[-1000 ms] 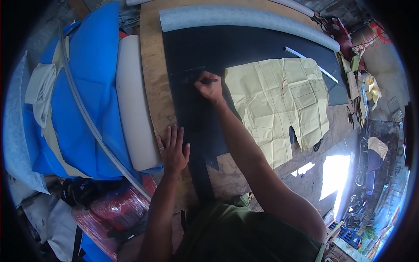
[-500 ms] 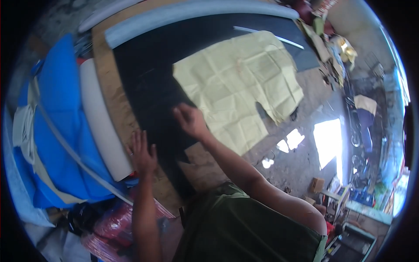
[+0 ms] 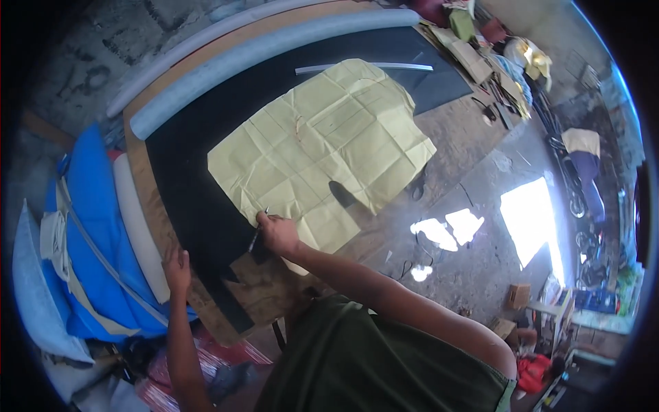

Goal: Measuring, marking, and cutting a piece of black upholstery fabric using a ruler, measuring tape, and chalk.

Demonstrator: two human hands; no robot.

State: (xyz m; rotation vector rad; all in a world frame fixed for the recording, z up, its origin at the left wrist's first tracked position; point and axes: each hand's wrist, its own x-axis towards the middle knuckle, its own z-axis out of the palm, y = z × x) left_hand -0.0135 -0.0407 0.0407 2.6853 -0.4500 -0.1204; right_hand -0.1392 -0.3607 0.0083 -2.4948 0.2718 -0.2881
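Note:
A large creased sheet of pale yellow paper (image 3: 274,144), with a rounded notch in its near edge, lies on black sheet material (image 3: 182,192). My right hand (image 3: 280,235) is at the paper's near left edge, closed around a slim pen-like stick (image 3: 255,239). Its bright end points away from me; the other end is dark. At the table's left edge rests my left hand (image 3: 177,270), fingers stretched out and holding nothing. A narrow strip of the black material (image 3: 223,302) runs toward me between the two hands.
A pale blue-grey roll (image 3: 274,62) lies along the table's far side. A metal ruler (image 3: 391,66) sits just beyond the paper. Blue sheeting (image 3: 96,226) and a beige roll (image 3: 141,226) stand at the left. Scraps (image 3: 473,58) are piled at the far right corner.
The view has shifted, so the table and paper sit farther left. My right hand has come to the paper's near left edge, where the stick now shows. My left hand is now at the table's edge.

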